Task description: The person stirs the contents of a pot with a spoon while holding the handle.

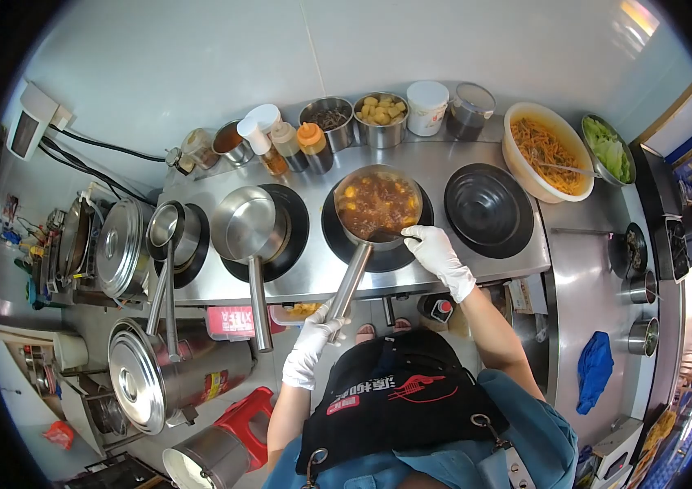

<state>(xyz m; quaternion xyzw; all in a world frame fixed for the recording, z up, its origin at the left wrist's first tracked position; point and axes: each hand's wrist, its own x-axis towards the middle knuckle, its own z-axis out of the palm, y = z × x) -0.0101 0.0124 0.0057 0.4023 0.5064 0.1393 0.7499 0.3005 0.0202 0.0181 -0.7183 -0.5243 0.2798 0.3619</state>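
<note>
A steel saucepan (351, 281) sits on a black burner, filled with brown stew (378, 204) that has yellow chunks in it. My left hand (316, 336), in a white glove, is wrapped around the end of the pan's long handle. In my gloved right hand (437, 254) is a dark spoon or spatula (386, 235), its far end dipping into the stew at the pan's near rim. The exact shape of that end is hidden by the sauce. A black bowl (488, 209) rests on the burner to the right.
Another saucepan (249, 221) stands on the left burner, its handle jutting over the counter edge. Behind are squeeze bottles (313, 147), a pot of potato chunks (380, 116) and a white tub (427, 107). A large basin (572, 189) of orange shreds stands at right.
</note>
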